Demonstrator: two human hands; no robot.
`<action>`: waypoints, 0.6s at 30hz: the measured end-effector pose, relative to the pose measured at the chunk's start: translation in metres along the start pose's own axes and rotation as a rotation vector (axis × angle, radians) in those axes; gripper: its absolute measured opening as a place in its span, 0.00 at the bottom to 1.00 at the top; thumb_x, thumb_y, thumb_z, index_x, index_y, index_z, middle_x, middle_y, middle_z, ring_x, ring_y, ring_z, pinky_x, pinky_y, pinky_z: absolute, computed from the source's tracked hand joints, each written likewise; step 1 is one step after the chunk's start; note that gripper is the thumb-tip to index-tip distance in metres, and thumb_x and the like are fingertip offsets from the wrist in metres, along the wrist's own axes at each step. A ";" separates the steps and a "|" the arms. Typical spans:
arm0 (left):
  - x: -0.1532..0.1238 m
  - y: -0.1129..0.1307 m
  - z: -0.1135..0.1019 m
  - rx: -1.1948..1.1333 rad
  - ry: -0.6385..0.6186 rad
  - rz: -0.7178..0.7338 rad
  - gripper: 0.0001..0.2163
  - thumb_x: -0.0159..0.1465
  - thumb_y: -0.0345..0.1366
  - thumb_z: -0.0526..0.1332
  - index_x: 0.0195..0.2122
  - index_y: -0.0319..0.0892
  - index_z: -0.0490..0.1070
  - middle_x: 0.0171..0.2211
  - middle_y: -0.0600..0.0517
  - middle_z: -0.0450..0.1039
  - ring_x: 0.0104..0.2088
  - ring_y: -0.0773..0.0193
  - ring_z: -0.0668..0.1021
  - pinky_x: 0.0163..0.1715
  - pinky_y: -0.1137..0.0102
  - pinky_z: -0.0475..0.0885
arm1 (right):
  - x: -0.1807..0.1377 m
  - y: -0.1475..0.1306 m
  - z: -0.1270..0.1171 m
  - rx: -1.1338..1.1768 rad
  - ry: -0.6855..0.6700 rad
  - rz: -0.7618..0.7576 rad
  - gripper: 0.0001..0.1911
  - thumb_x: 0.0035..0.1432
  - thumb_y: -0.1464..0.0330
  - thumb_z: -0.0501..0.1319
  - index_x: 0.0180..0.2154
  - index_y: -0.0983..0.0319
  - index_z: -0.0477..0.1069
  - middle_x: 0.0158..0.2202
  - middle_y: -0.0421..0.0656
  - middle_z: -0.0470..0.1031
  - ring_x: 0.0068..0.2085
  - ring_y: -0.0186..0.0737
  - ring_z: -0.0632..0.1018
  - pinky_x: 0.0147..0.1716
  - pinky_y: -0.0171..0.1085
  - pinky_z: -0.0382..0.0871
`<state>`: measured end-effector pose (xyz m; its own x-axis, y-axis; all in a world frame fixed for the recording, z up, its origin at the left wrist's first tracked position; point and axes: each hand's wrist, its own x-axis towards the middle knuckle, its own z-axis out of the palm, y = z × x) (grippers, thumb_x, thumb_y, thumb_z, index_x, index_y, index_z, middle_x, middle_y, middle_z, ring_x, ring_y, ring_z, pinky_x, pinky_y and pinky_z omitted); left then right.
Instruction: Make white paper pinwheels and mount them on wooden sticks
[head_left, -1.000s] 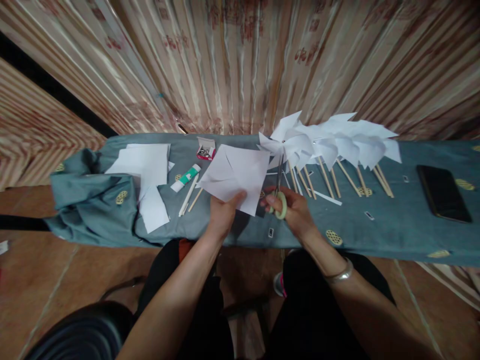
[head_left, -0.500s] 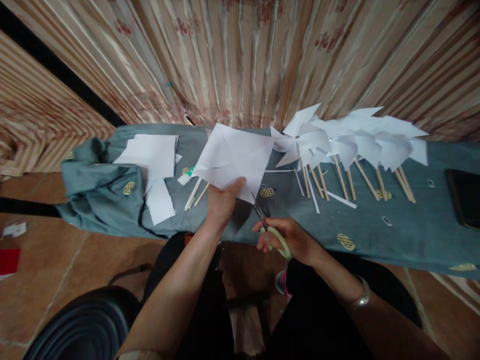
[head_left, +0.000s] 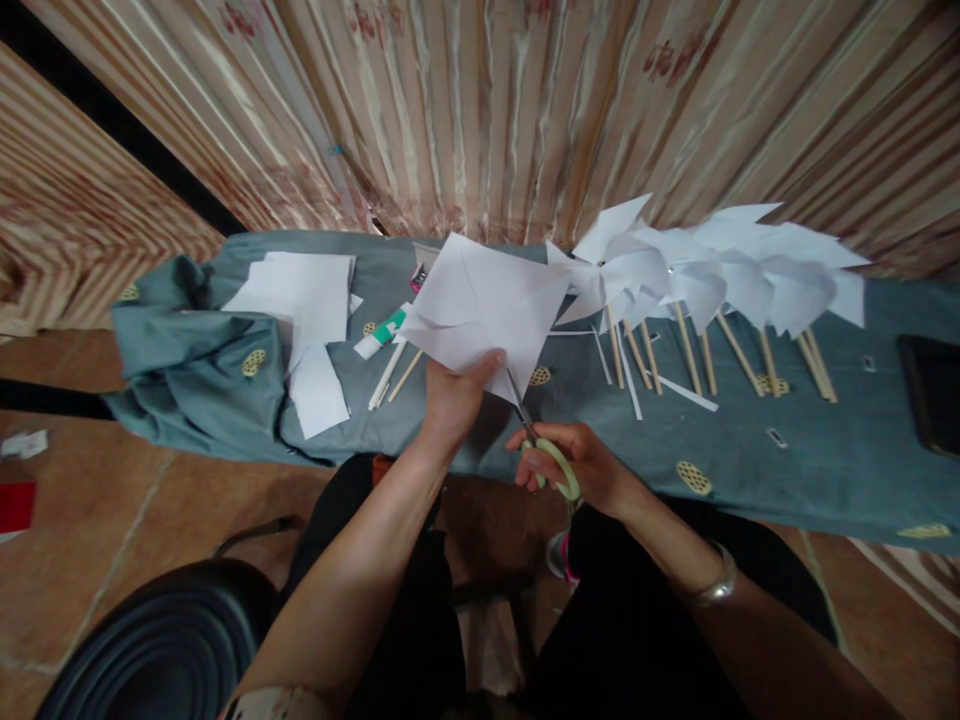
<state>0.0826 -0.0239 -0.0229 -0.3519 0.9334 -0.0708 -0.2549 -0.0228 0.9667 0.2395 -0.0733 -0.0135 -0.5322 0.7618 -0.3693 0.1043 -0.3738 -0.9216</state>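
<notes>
My left hand (head_left: pixel 459 398) pinches a creased white square of paper (head_left: pixel 487 300) by its near edge, thumb on top. In my right hand (head_left: pixel 574 462) is a pair of scissors (head_left: pixel 557 462) with pale green handles, my fingers through the loops. Its blades lie at the paper's near right corner, the tips partly over or in the sheet. To the left of the paper lie a green and white tube (head_left: pixel 384 332) and a few thin sticks (head_left: pixel 388 378). Several white paper pinwheels (head_left: pixel 634 270) on wooden sticks lie in a row to the right.
Grey-green cloth (head_left: pixel 750 470) with yellow patches covers the narrow table. White paper sheets (head_left: pixel 311 290) are stacked at the left, with a cut piece (head_left: pixel 318 392) in front. Paper strips (head_left: pixel 684 392) lie near the pinwheels. A dark device (head_left: pixel 930 395) sits far right; a black stool (head_left: pixel 165 640) stands lower left.
The paper and left hand have shifted slightly right in view, uncovering more of the tube. The scissor blades have come further onto the paper's corner and look more closed.
</notes>
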 end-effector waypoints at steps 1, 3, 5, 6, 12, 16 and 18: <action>0.000 0.000 0.000 -0.005 -0.001 0.003 0.25 0.46 0.34 0.71 0.47 0.40 0.72 0.35 0.49 0.79 0.36 0.56 0.79 0.42 0.64 0.72 | 0.000 0.000 0.000 -0.002 0.002 -0.005 0.26 0.45 0.46 0.66 0.31 0.64 0.72 0.22 0.42 0.75 0.22 0.32 0.73 0.21 0.31 0.65; 0.000 0.000 0.000 -0.013 -0.004 0.007 0.24 0.46 0.34 0.71 0.46 0.40 0.72 0.34 0.49 0.79 0.37 0.56 0.79 0.42 0.63 0.73 | 0.000 0.001 0.000 -0.007 0.007 -0.013 0.26 0.46 0.46 0.66 0.31 0.63 0.72 0.22 0.41 0.75 0.22 0.32 0.73 0.21 0.31 0.65; 0.000 0.000 -0.001 -0.010 -0.009 0.005 0.24 0.46 0.34 0.71 0.46 0.41 0.73 0.34 0.49 0.79 0.37 0.56 0.79 0.42 0.63 0.73 | 0.000 0.002 0.000 -0.012 0.006 -0.020 0.25 0.47 0.47 0.65 0.31 0.63 0.72 0.22 0.41 0.75 0.22 0.32 0.73 0.21 0.31 0.65; 0.000 0.000 -0.001 -0.007 -0.014 0.006 0.23 0.46 0.33 0.71 0.45 0.40 0.73 0.34 0.49 0.79 0.37 0.56 0.79 0.42 0.63 0.73 | 0.000 0.002 0.000 -0.011 0.006 -0.023 0.25 0.48 0.47 0.65 0.31 0.63 0.72 0.22 0.41 0.75 0.22 0.32 0.73 0.21 0.31 0.65; 0.002 -0.001 -0.003 -0.003 -0.021 0.024 0.23 0.48 0.34 0.71 0.46 0.40 0.73 0.34 0.49 0.79 0.37 0.56 0.79 0.41 0.64 0.72 | 0.000 0.000 0.004 0.032 0.038 0.040 0.25 0.42 0.49 0.69 0.32 0.63 0.72 0.20 0.39 0.74 0.21 0.32 0.73 0.20 0.31 0.65; 0.002 -0.001 -0.003 -0.003 -0.011 0.021 0.25 0.47 0.34 0.71 0.48 0.41 0.72 0.35 0.49 0.79 0.37 0.56 0.79 0.41 0.64 0.72 | 0.000 -0.002 0.005 0.059 0.046 0.067 0.23 0.42 0.51 0.70 0.32 0.63 0.71 0.20 0.38 0.74 0.20 0.31 0.72 0.19 0.31 0.64; 0.002 -0.001 -0.003 -0.006 -0.015 0.026 0.24 0.47 0.34 0.71 0.47 0.40 0.73 0.35 0.48 0.79 0.37 0.56 0.79 0.41 0.64 0.72 | 0.000 -0.002 0.005 0.067 0.048 0.076 0.23 0.42 0.52 0.70 0.32 0.63 0.71 0.19 0.38 0.73 0.20 0.31 0.72 0.18 0.30 0.63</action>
<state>0.0796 -0.0230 -0.0252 -0.3452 0.9376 -0.0417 -0.2507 -0.0493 0.9668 0.2348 -0.0751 -0.0107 -0.4838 0.7538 -0.4445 0.0859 -0.4646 -0.8814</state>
